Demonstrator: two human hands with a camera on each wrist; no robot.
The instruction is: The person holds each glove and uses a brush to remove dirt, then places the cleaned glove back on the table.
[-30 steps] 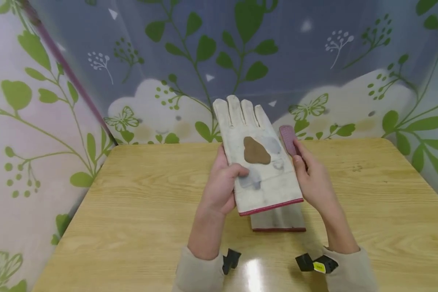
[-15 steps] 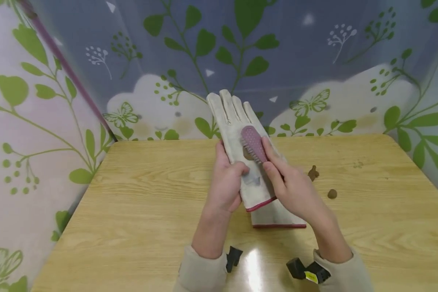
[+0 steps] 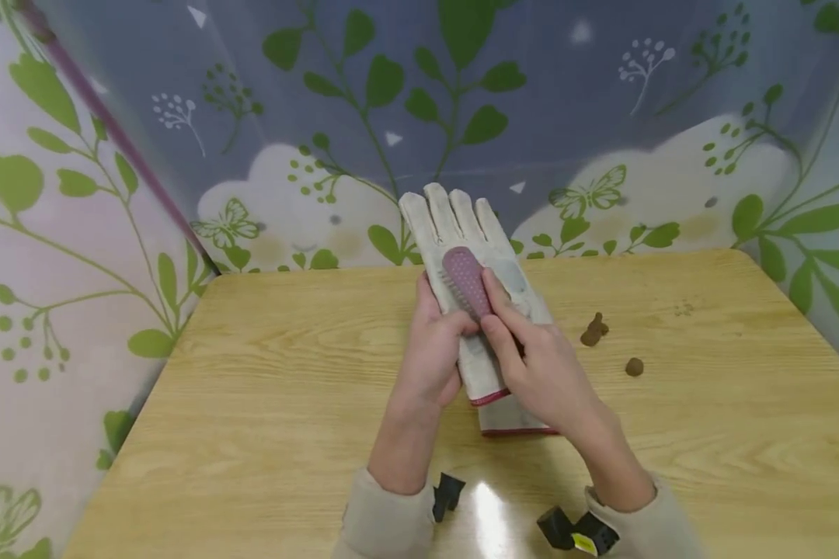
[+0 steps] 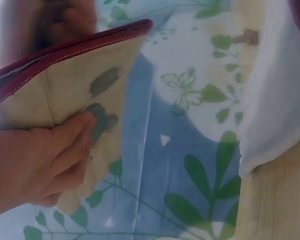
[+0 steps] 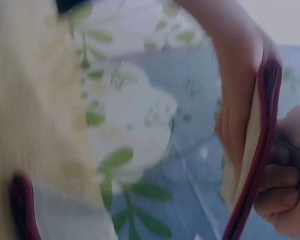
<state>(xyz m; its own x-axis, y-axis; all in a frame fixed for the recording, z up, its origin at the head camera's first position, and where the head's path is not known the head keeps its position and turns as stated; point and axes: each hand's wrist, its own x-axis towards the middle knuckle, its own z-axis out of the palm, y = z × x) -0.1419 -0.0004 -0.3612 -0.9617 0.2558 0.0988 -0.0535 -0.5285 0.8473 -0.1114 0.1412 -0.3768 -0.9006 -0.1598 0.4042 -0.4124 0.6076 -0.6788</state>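
Note:
My left hand grips a white work glove with red cuff trim, its thumb lying over the palm side. In the left wrist view, the glove's underside shows dark blots near my fingers. My right hand holds a pink brush by its handle. The bristles are against the glove's palm, and the brush head covers the spot where a brown patch showed earlier. A grey smudge stays visible to the right of the brush. Below, a second white glove lies on the table, mostly hidden.
Two brown lumps, one irregular and one round, lie right of the gloves on the wooden table. A leaf-patterned wall rises behind the table, with more patterned walls at both sides.
The right hand has brought the brush from beside the glove onto its palm, then moved it left and slightly down. The brown lumps, earlier hidden behind that hand, have come into sight.

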